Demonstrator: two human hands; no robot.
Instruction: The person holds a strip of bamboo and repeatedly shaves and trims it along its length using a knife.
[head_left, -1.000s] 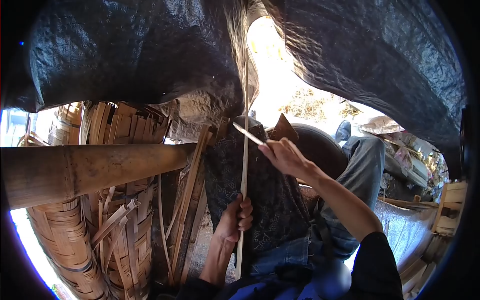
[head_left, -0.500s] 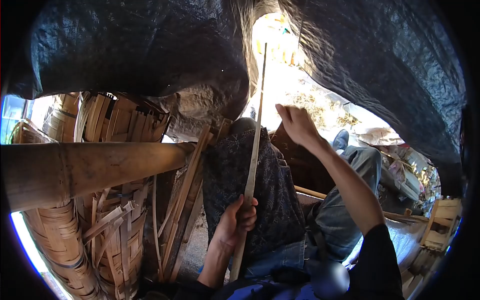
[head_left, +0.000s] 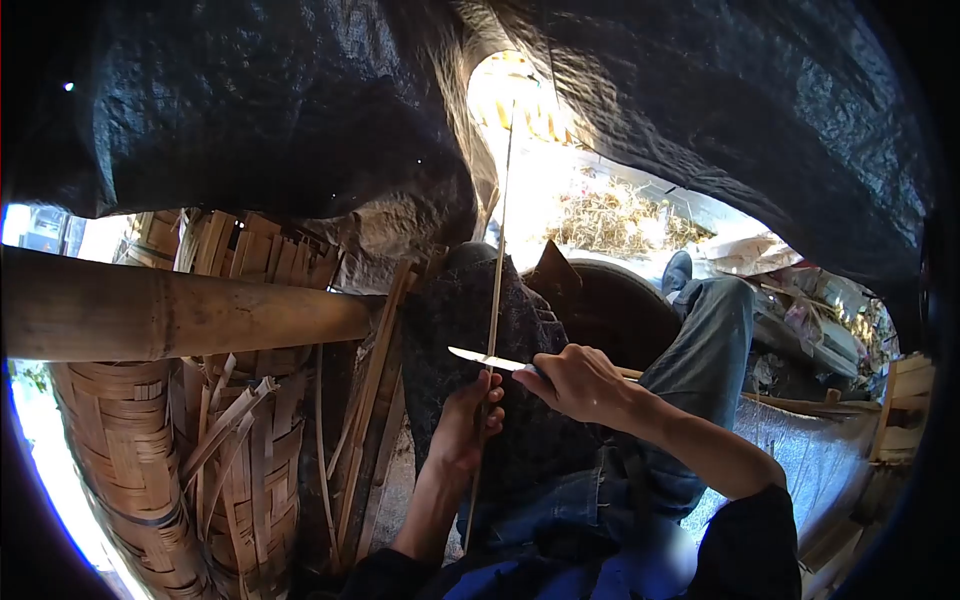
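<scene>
My left hand (head_left: pixel 465 420) is closed around a long thin bamboo strip (head_left: pixel 498 270), which stands nearly upright in view over my cloth-covered thigh. In my right hand (head_left: pixel 578 383) is a knife (head_left: pixel 490 359), gripped by its handle. The blade points left and crosses the strip just above my left fingers. A dark patterned cloth (head_left: pixel 540 440) lies over my leg, under both hands.
A thick bamboo pole (head_left: pixel 190 315) juts in from the left, above woven bamboo baskets (head_left: pixel 130 430). Split bamboo pieces (head_left: pixel 375 410) lean beside my left arm. Dark sheeting (head_left: pixel 280 110) hangs overhead. A wooden crate (head_left: pixel 905 405) is at the right edge.
My right hand has swung out and come back down with the knife, now low on the strip near my left hand. The strip has turned to show its narrow side.
</scene>
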